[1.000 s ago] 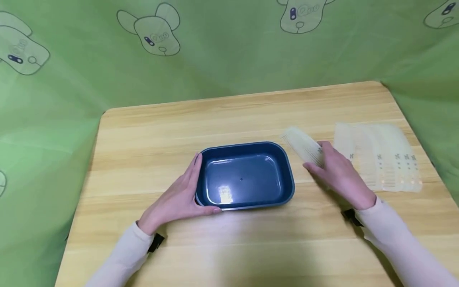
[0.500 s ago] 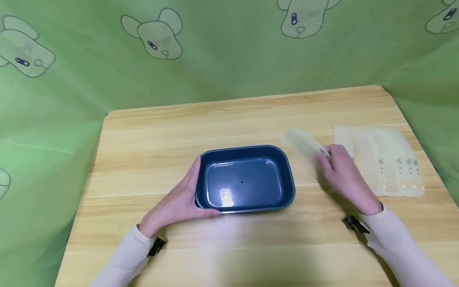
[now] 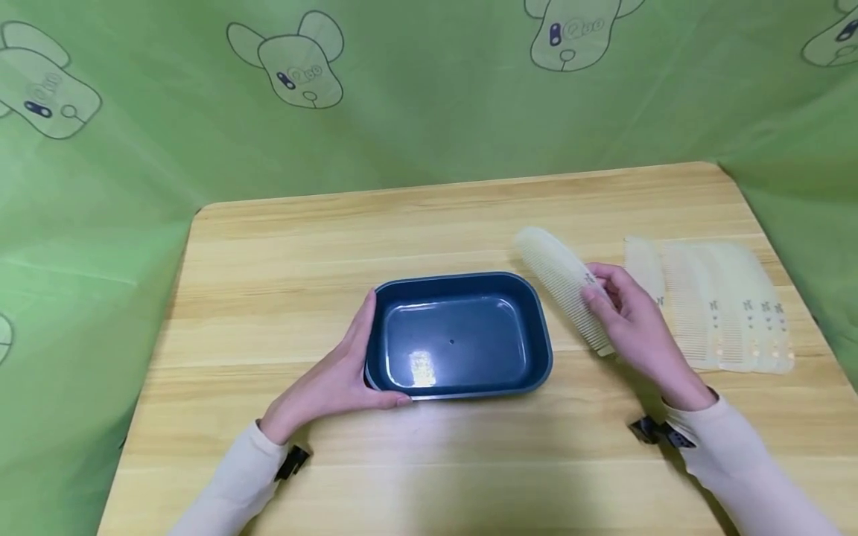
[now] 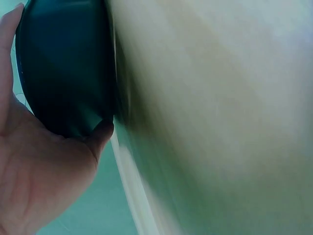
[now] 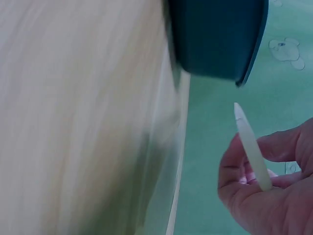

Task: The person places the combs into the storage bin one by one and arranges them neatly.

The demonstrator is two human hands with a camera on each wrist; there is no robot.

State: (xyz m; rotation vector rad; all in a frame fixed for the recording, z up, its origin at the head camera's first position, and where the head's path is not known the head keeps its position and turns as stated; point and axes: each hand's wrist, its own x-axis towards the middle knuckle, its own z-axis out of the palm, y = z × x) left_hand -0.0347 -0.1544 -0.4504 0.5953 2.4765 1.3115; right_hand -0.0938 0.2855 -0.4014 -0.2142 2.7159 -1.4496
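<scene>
Nearest to me, my left hand [image 3: 328, 383] holds one blue box [image 3: 462, 342] on the bench [image 3: 348, 491], thumb and fingers spread wide around its eight o'clock corner. At three o'clock from the box, my right hand [image 3: 633, 324] pinches narrowly one pale comb [image 3: 559, 279], which is at two o'clock. I judge it light, stiff, a little slippery, its teeth fragile; the smooth back is good to hold. Further at three o'clock lie overlapping combs [image 3: 724, 313]: five, counting by printed marks.
</scene>
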